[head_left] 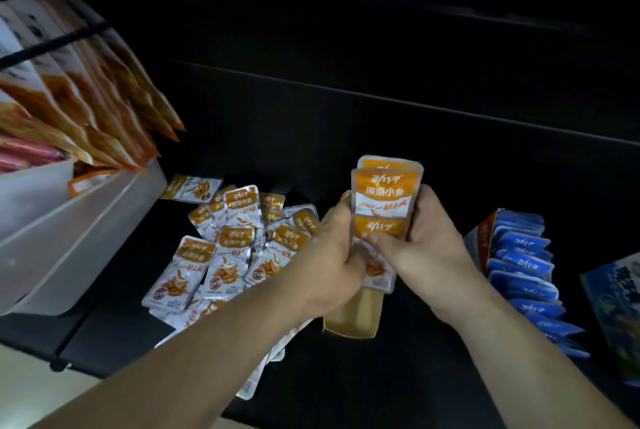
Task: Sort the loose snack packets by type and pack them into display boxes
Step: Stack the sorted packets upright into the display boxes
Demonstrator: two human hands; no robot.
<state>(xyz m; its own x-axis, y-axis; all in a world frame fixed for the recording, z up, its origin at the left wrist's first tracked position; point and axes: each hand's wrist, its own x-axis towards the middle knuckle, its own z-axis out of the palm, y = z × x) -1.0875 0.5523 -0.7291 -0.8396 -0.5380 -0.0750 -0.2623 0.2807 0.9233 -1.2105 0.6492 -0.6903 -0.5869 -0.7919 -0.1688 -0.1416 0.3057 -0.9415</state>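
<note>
Gripping glossy orange packets (382,200): left hand (337,255), right hand (427,238).

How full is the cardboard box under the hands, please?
Empty at its near end: the cardboard box shows bare cardboard there. The held orange packets hide its far end: cannot tell.
</note>
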